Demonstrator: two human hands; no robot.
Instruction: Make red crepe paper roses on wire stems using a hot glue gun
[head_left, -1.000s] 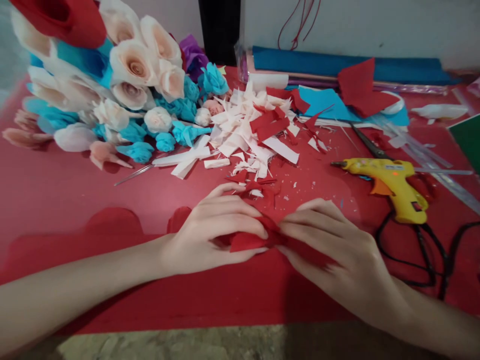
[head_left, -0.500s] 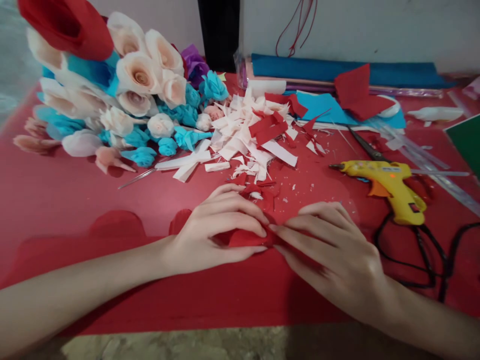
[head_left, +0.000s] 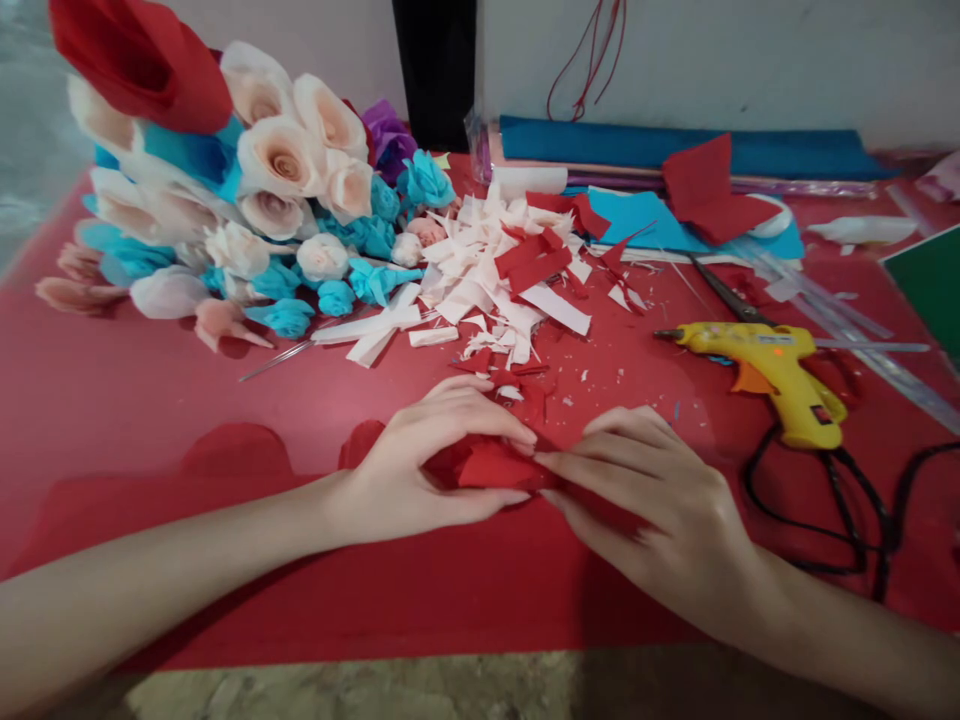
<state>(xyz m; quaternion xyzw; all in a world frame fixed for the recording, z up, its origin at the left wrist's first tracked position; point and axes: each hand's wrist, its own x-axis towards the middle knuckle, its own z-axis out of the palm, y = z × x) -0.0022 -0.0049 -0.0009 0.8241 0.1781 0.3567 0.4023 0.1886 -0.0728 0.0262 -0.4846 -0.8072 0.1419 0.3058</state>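
Between my two hands is a small piece of red crepe paper (head_left: pixel 495 466), curled and partly hidden by fingers. My left hand (head_left: pixel 431 455) curves around its left side, thumb below and fingers above, closed on it. From the right, my right hand (head_left: pixel 652 495) pinches the paper's right end between thumb and fingertips. Under both forearms lies a wide red sheet (head_left: pixel 360 600) along the table's front edge. Two rounded red paper pieces, one a larger petal shape (head_left: pixel 236 450), lie behind my left forearm.
Paper flowers (head_left: pixel 281 160) in cream, blue and red crowd the back left. Paper scraps (head_left: pixel 502 260) heap at the middle. A yellow glue gun (head_left: pixel 780 370) with a black cord (head_left: pixel 847 500) lies right, beside dark scissors (head_left: pixel 727 288). Blue paper (head_left: pixel 675 150) lies along the wall.
The fingers of my left hand have shifted slightly, and more of the red paper shows between them. Both hands keep their hold. The view has moved a little.
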